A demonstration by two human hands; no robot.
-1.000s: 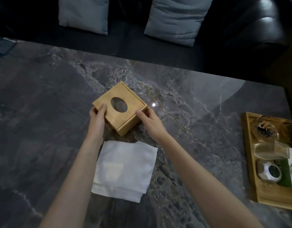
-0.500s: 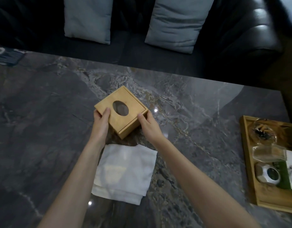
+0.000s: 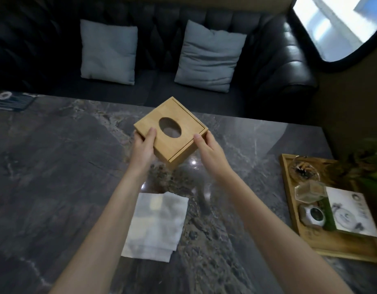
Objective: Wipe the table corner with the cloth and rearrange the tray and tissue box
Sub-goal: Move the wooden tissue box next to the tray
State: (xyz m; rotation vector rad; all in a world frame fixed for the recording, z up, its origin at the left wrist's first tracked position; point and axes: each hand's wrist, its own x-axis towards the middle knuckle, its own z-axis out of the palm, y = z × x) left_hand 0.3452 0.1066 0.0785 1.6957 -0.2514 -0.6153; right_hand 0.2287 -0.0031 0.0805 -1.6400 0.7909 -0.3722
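Observation:
The square wooden tissue box (image 3: 179, 118) with an oval hole in its lid is lifted above the dark marble table (image 3: 56, 166), turned corner-on toward me. My left hand (image 3: 143, 150) grips its left side with the thumb on the lid. My right hand (image 3: 208, 152) grips its right side. A folded white cloth (image 3: 156, 224) lies flat on the table between my forearms, nearer to me than the box. The wooden tray (image 3: 289, 200) sits at the table's right edge.
The tray holds a glass ashtray (image 3: 303, 169), a clear glass container (image 3: 309, 190), a white faceted holder (image 3: 314, 215) and a white card (image 3: 351, 211). A dark leaflet (image 3: 12, 100) lies at the far left. A black sofa with two grey cushions (image 3: 108, 52) stands behind the table.
Both hands have raised the tissue box off the table and carried it away from me, toward the far edge. The cloth and tray have stayed in place.

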